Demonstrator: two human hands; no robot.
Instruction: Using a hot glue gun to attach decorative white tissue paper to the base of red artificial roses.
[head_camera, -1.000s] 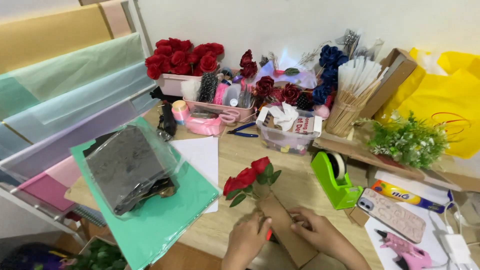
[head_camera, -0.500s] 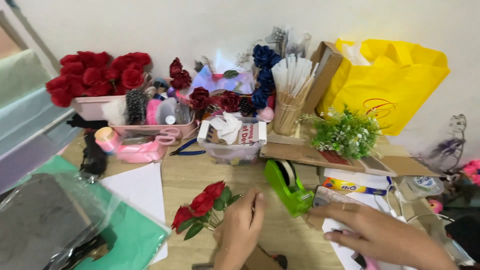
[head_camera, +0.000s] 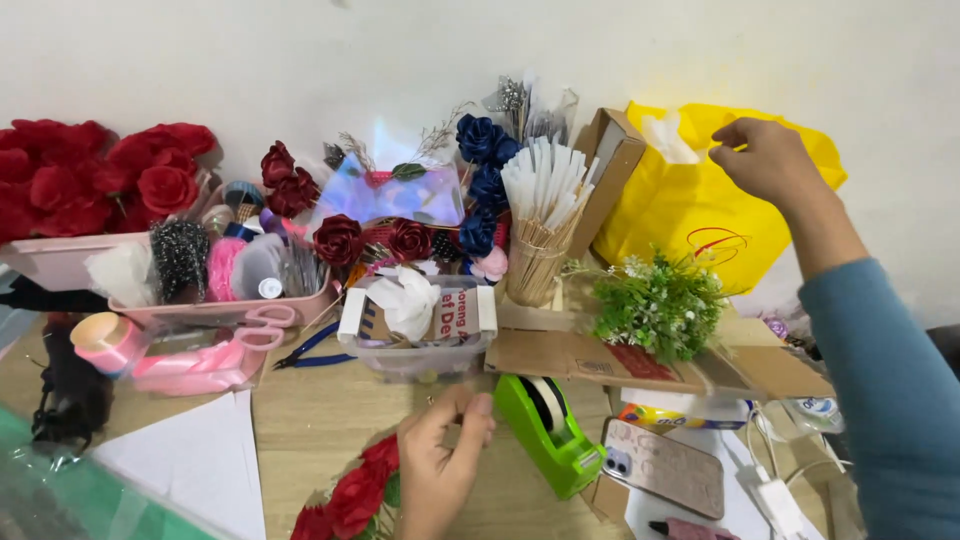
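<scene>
Red fabric roses (head_camera: 350, 495) lie at the lower centre of the frame on the wooden worktop (head_camera: 300, 420), and my left hand (head_camera: 440, 470) rests on them, its fingers pinched together on what looks like a thin stem or wire, though it is too small to be sure. My right hand (head_camera: 765, 160) is up at the upper right, fingers loosely curled and apart, reaching at the white paper in the yellow bag (head_camera: 680, 210); I judge this a fetching step, and the next move calls for a clean pinch on one sheet. Just right of the roses stands a green tape dispenser (head_camera: 548, 430), then a phone (head_camera: 665, 465). Between hand and bag sit green sprigs (head_camera: 655, 305) on cardboard, and a cup of wooden sticks (head_camera: 540, 240), easy to knock.
</scene>
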